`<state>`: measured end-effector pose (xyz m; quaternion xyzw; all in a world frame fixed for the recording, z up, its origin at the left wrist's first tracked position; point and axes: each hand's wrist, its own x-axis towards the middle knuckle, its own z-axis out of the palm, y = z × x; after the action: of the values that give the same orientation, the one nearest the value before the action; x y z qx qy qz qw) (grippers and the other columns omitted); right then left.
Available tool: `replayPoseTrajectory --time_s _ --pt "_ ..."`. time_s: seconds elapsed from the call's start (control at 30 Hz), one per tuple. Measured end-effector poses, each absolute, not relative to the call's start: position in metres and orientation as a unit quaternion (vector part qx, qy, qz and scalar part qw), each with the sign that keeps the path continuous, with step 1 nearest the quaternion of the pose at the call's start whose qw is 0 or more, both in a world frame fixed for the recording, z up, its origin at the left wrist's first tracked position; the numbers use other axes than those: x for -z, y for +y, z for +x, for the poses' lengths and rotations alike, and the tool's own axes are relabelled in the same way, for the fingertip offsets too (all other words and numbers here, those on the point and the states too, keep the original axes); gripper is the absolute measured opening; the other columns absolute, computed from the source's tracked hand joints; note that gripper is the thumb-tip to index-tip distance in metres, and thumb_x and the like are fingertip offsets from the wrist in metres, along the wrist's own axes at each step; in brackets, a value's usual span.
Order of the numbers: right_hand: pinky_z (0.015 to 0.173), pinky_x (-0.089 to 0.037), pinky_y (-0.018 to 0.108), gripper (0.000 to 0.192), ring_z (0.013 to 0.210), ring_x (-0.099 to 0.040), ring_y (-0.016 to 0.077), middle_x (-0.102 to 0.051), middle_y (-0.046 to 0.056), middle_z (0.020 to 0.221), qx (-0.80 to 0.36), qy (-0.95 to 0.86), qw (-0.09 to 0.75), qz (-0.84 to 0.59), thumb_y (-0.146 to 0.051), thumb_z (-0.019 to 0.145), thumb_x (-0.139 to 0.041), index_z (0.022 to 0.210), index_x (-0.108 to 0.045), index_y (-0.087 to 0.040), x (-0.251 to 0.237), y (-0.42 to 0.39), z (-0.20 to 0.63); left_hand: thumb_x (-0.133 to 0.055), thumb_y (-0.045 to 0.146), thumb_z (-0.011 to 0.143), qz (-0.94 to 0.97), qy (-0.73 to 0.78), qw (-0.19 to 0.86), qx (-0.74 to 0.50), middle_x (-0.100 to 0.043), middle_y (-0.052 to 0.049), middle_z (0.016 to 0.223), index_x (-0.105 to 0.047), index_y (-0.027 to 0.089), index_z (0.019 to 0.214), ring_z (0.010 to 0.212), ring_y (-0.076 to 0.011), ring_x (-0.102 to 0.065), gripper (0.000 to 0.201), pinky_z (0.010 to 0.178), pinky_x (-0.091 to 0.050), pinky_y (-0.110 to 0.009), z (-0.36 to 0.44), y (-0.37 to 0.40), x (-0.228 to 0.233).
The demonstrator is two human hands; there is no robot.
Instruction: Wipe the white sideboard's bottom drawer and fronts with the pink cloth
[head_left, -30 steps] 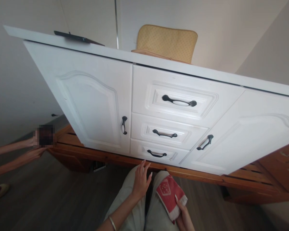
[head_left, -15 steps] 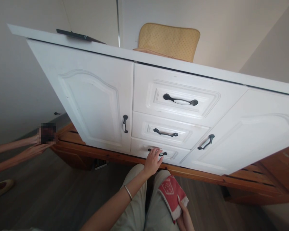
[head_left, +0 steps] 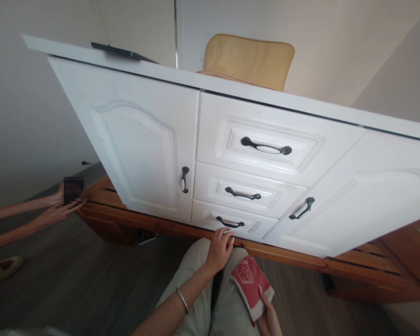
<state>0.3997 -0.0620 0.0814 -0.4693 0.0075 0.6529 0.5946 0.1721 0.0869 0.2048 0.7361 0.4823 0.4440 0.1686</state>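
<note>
White cabinet (head_left: 154, 140) with 2 doors and 3 drawers stands against a pale wall, on a low wooden frame (head_left: 182, 229). My left hand (head_left: 220, 246) has bent, loosely open fingers just below the bottom drawer (head_left: 233, 223), near its dark handle (head_left: 230, 224) but holding nothing. My right hand (head_left: 268, 317) grips a folded red cloth (head_left: 252, 285) on my knee. It looks soft and light, easy to pinch at a folded edge. At the left edge, another person's hands (head_left: 61, 207) hold a small object.
</note>
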Motion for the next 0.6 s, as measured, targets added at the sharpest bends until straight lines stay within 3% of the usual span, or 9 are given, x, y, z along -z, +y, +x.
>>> replayPoseTrajectory --time_s 0.6 --pt "0.115 -0.047 0.051 0.066 0.124 -0.066 0.0341 -0.078 0.012 0.117 -0.649 0.019 0.588 -0.481 -0.041 0.057 -0.093 0.114 -0.072 -0.016 -0.078 -0.061 0.402 -0.054 0.019 0.097 0.74 0.488 0.157 -0.436 -0.063 -0.006 0.127 -0.063 0.027 0.12 0.124 -0.0242 -0.056 0.027 0.108 -0.049 -0.047 0.169 0.115 -0.225"
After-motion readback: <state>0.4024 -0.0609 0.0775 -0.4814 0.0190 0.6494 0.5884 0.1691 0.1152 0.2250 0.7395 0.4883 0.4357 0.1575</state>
